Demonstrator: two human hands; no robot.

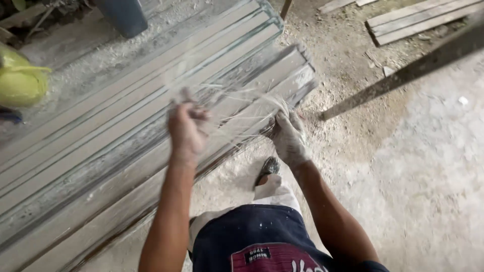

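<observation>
We hold pale fibre strands [237,113] stretched between our hands above the stacked grey planks [101,151]: left hand [187,128] closed on one end, right hand [288,138] gripping the other. A dark bin [122,16] stands behind, contents hidden; a yellow sack [20,80] lies left.

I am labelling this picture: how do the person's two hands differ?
The left hand is mostly clean and raised, fist closed on pale fibre strands. The right hand is coated in white dust and sits lower, gripping the strands' other end. Both are held over the stacked grey slabs.
</observation>
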